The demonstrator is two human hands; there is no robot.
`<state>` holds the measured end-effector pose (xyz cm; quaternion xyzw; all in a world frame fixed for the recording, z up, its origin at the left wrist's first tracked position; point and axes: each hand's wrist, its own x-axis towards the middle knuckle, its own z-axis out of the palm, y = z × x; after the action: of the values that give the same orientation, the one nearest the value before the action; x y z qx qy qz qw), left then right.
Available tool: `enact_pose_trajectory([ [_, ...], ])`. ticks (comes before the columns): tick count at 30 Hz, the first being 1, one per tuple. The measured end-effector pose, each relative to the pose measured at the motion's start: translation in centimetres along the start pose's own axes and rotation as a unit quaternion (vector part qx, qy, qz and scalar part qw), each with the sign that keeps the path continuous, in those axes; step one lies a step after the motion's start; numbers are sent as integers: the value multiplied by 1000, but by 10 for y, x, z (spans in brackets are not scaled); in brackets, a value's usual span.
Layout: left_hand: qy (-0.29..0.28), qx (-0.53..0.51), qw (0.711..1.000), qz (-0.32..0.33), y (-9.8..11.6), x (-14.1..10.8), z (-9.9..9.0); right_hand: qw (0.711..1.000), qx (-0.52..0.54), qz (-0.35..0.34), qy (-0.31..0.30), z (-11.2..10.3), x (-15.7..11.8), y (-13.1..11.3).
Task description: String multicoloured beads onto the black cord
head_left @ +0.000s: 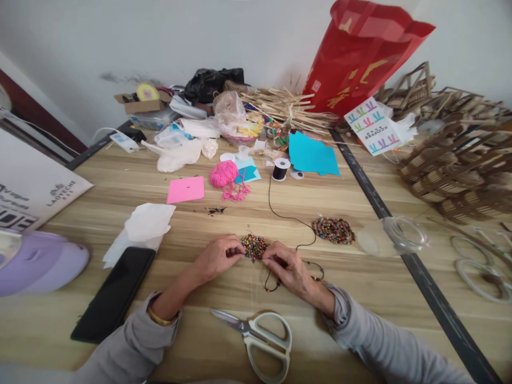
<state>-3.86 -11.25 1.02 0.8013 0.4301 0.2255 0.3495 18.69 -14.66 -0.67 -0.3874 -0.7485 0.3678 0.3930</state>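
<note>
A small pile of multicoloured beads [254, 246] lies on the wooden table between my hands. At its left edge, my left hand [219, 258] has thumb and forefinger pinched together. My right hand [287, 268] pinches at the right edge; whatever is between either hand's fingertips is too small to make out. A thin black cord [294, 217] runs from a black spool [281, 169] towards my right hand, partly hidden by it. Beaded cord [273, 288] shows on both sides of that hand. To the right lies a coil of strung beads [333, 230].
Scissors [262, 336] lie near the front edge, below my hands. A black phone [116, 293] and white paper [146, 229] are at left. Beyond are pink yarn [223, 174], pink paper [186, 190] and blue sheets [314, 153]. Woven baskets [460, 170] crowd the right.
</note>
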Motion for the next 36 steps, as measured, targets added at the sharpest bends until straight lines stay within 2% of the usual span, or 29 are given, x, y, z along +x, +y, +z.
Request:
enact_pose_trajectory([
  [8, 14, 75, 996, 50, 0, -2, 5, 999, 8, 42, 0, 3, -2, 1],
  [16, 16, 116, 989, 89, -7, -3, 11, 999, -3, 40, -1, 2, -2, 0],
  [32, 9, 155, 984, 90, -7, -4, 15, 999, 3, 42, -7, 3, -2, -1],
  [36, 33, 83, 994, 59, -2, -2, 12, 999, -12, 34, -10, 3, -2, -2],
])
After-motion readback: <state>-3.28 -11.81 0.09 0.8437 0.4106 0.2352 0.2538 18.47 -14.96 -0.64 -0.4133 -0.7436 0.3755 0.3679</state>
